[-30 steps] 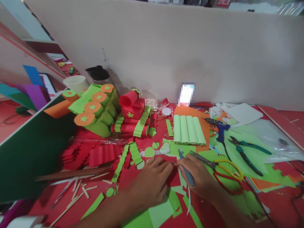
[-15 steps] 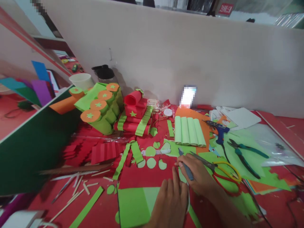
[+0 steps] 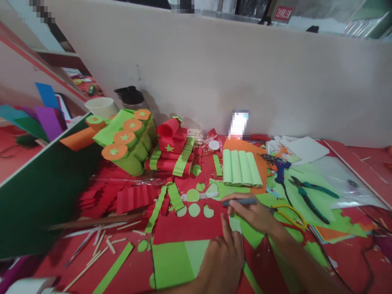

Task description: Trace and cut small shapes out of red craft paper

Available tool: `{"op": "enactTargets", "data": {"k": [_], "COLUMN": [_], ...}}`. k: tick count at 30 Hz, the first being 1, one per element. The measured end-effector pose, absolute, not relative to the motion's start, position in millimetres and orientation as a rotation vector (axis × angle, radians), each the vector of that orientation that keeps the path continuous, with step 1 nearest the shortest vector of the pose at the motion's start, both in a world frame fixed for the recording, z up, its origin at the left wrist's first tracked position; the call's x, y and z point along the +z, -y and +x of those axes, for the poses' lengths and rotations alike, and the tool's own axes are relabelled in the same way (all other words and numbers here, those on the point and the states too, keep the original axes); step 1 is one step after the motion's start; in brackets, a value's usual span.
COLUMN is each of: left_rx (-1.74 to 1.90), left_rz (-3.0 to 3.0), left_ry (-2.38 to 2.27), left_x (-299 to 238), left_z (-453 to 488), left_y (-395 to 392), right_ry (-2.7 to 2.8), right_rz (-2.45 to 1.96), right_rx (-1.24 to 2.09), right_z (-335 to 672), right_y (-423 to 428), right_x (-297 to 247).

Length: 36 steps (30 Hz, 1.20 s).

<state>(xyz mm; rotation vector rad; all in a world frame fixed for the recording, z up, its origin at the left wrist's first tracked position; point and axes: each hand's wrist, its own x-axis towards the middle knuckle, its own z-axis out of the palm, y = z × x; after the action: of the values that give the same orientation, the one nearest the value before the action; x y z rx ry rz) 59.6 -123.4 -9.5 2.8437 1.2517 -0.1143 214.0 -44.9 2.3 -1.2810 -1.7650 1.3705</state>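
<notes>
My right grip [image 3: 256, 215] was closed around a slender grey tool [image 3: 243, 201], near the corner of a flat red sheet [image 3: 183, 228]. My left hand [image 3: 224, 258] lay loosely spread at its edge. Green scraps [image 3: 113, 268] lay on the red worktop [image 3: 137, 261], before a pale wall [image 3: 199, 73].

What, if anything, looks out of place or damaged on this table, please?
One pale green disc at the far edge of the red sheet has a piece missing from its lower right, while the disc to its left looks whole. Wooden sticks also lie scattered untidily farther left.
</notes>
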Motion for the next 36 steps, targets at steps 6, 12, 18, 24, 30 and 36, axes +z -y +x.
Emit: {"op": "enactTargets", "data": {"k": [6, 12, 18, 24, 30, 36], "left_rx": [-0.022, 0.036, 0.094, 0.084, 0.098, 0.1], "left_rz": [2.856, 2.927, 2.997, 3.024, 3.029, 3.029], "left_ry": [-1.314, -1.38, -1.448, -1.459, -1.411, -1.467], "left_x": [-13.6, -13.1, -17.8, -18.4, -19.9, -18.2], "left_z": [60.0, 57.6, 58.2, 58.3, 56.9, 56.8], "left_y": [125.0, 123.8, 126.4, 126.7, 124.6, 123.9], "right_ry": [1.795, 1.83, 1.9, 1.922, 1.931, 1.878], "right_rz": [-1.321, -1.325, -1.341, -1.364, -1.348, -1.344], "right_rx": [1.395, 1.341, 1.303, 1.286, 1.278, 1.323], "right_z": [206.1, 204.3, 206.0, 205.1, 204.8, 203.7], "right_y": [33.4, 34.4, 34.3, 33.5, 34.0, 34.3], "right_x": [-9.2, -13.7, -17.1, -17.1, -14.6, -14.6]}}
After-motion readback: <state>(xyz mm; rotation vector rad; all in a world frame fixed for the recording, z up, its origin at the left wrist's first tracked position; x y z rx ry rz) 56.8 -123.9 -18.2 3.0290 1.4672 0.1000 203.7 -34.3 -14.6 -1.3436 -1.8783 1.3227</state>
